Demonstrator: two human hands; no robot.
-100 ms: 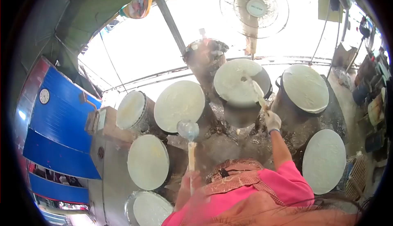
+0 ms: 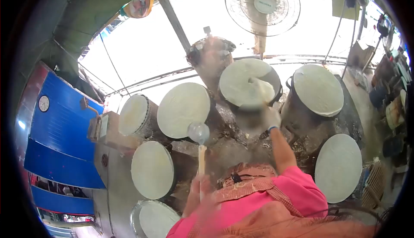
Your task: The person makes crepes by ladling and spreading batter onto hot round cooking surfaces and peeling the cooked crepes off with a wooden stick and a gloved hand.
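My left hand (image 2: 201, 187) is wrapped round the long pale handle of a ladle (image 2: 199, 132). The ladle's round bowl is up, close to the near edge of a pot with a white round top (image 2: 184, 110). On my right hand (image 2: 271, 118) is a pale glove, and its fingers close round a flat stick-like spatula (image 2: 261, 92), smeared by motion. The spatula is over the pale sheet on the middle pot's round top (image 2: 239, 82). A darker grey strip shows along that top's right side.
More white-topped round pots stand around me: one at right (image 2: 319, 90), one at lower right (image 2: 338, 169), several at left (image 2: 152, 170). A standing fan (image 2: 264, 4) is beyond the middle pot. Tools and containers (image 2: 394, 108) crowd the far right.
My right hand and the spatula have moved left over the middle pot's top. The whole view has shifted slightly. My left hand still holds the ladle in about the same place.
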